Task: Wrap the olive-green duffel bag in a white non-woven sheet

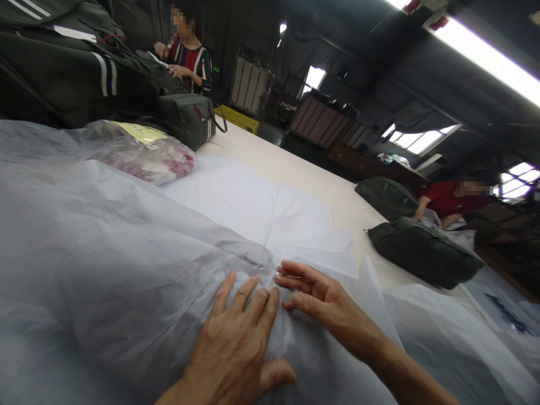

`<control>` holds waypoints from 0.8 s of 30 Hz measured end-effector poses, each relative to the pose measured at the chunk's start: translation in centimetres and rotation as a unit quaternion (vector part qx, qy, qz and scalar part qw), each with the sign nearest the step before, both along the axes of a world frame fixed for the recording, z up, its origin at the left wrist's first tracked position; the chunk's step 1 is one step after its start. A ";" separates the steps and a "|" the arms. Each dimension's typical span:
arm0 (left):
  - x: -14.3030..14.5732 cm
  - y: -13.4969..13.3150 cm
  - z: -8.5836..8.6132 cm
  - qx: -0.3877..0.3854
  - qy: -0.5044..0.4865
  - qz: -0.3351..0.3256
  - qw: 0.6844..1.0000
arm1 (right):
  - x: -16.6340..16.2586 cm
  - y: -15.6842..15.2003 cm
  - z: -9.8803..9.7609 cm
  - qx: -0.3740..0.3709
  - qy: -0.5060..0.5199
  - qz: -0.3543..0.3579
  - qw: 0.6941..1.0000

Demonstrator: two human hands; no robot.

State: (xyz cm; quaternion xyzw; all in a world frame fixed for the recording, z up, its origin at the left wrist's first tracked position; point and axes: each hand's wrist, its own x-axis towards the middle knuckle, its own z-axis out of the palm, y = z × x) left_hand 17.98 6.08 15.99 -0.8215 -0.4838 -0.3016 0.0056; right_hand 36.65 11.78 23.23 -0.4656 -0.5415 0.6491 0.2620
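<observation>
A large translucent white plastic bag spreads over the near part of the table, with something bulky and dark inside that I cannot make out. My left hand lies flat on it, fingers spread and pointing away from me. Close by on the right, my right hand rests on its side against the plastic, fingers stretched out and thumb apart. Between the two hands the film is gathered into creases. Beyond them lie thin white sheets on the pale table.
Dark green bags are piled at the left, with a smaller one beside a clear packet. A person in a striped top stands behind. On the right, a person in red handles dark bags.
</observation>
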 end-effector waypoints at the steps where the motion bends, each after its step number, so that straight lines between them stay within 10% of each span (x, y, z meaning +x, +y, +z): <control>1: 0.1 0.0 0.0 0.000 0.000 0.004 1.000 | 0.0 0.0 0.0 0.010 -0.009 0.004 1.000; 13: 0.1 -0.2 -0.8 0.012 0.000 0.007 1.000 | 0.1 1.6 0.8 0.240 -0.216 0.065 0.944; 24: 0.0 0.0 -1.0 0.021 -0.004 0.010 1.000 | 6.0 7.5 -3.1 0.337 -0.374 0.135 0.853</control>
